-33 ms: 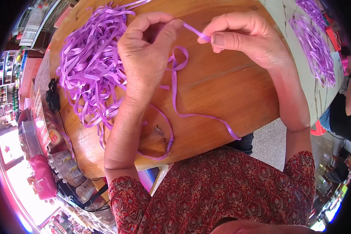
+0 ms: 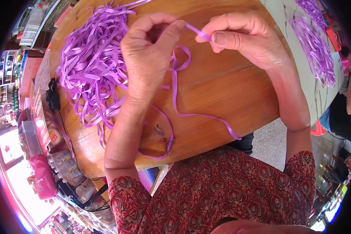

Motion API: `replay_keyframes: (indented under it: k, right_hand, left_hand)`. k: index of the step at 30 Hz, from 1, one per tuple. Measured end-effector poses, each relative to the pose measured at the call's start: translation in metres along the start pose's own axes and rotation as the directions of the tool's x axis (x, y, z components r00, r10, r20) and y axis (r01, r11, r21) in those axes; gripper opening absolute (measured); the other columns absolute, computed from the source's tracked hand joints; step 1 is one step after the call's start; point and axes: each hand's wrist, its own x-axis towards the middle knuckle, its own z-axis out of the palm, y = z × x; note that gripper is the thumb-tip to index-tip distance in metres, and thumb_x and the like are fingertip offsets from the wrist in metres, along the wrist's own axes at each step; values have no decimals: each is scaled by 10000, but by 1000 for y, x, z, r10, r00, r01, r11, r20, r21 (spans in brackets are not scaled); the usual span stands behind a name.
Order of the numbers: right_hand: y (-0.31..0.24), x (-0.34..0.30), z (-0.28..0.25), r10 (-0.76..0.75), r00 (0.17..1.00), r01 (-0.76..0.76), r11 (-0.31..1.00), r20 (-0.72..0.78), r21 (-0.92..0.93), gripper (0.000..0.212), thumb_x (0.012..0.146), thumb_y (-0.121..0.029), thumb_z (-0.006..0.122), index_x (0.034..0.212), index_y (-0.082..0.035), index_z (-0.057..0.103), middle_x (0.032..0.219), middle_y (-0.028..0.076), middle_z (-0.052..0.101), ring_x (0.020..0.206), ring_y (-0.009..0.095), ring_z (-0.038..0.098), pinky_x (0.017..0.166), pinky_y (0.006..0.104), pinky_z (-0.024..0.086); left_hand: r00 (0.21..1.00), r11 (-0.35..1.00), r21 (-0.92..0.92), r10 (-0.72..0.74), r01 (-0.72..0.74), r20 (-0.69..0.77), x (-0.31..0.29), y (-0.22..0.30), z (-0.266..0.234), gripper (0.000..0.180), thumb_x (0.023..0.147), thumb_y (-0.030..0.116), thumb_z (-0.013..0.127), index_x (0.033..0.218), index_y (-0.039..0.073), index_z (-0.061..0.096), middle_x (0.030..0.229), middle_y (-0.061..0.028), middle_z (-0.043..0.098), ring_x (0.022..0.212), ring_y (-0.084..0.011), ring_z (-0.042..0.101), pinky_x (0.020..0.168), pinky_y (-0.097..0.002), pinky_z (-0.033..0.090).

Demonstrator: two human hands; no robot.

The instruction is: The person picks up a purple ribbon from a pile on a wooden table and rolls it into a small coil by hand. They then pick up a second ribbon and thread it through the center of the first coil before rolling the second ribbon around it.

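A narrow purple ribbon (image 2: 199,32) is stretched in a short span between my two hands above the far part of the wooden table (image 2: 226,85). My left hand (image 2: 150,54) pinches it between thumb and forefinger. On the other side, my right hand (image 2: 241,39) grips it the same way, thumb on top. Below my left hand, a purple ribbon length (image 2: 174,89) loops and trails across the wood to the table's near edge. Beside my left hand lies a large tangled heap of purple ribbons (image 2: 91,58). My left hand and forearm cover part of the heap's right side.
At the right, more purple ribbons (image 2: 312,50) lie bundled on a white marbled surface (image 2: 275,11). A black cable and a dark clip-like object (image 2: 52,95) sit along the table's left edge. A pink bag (image 2: 43,177) and plastic containers stand beyond it. Part of another person (image 2: 345,105) shows at far right.
My left hand has shifted slightly to the right, so the ribbon span between the hands is a little shorter. My right hand has barely moved.
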Motion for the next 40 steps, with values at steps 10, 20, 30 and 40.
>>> replay_keyframes:
  k: [10,20,30,40]
  right_hand:
    - [14,4,11,-150,980,131,980,-129,-147,276,893,-83,565,1162,-56,620,1077,84,637,861,131,567,782,235,451]
    - [26,8,17,-621,783,355,496,-38,-793,248,799,-23,634,1042,-72,656,878,77,632,781,205,631,651,281,501]
    - [-5,-1,29,-290,903,82,839,-315,-537,122,843,-65,633,941,5,648,820,77,650,813,150,630,709,261,490]
    - [-17,1,23,40,958,-53,998,-283,-38,189,906,-53,553,1076,-10,622,1019,77,646,966,137,593,873,259,458]
  left_hand:
    - [997,962,-266,-47,62,63,-21,-8,21,94,849,4,620,942,3,621,743,16,608,612,-22,514,534,-155,411]
    - [941,796,-506,-312,333,127,-21,-7,20,142,835,49,662,966,0,643,830,3,632,724,-36,538,654,-163,432]
    - [950,801,-513,-279,310,138,-20,-5,13,65,837,43,652,893,10,651,791,5,630,639,-20,493,568,-150,380]
    - [948,765,-561,-239,317,210,-17,-4,8,95,872,85,612,926,14,643,801,-23,647,568,-22,458,522,-158,354]
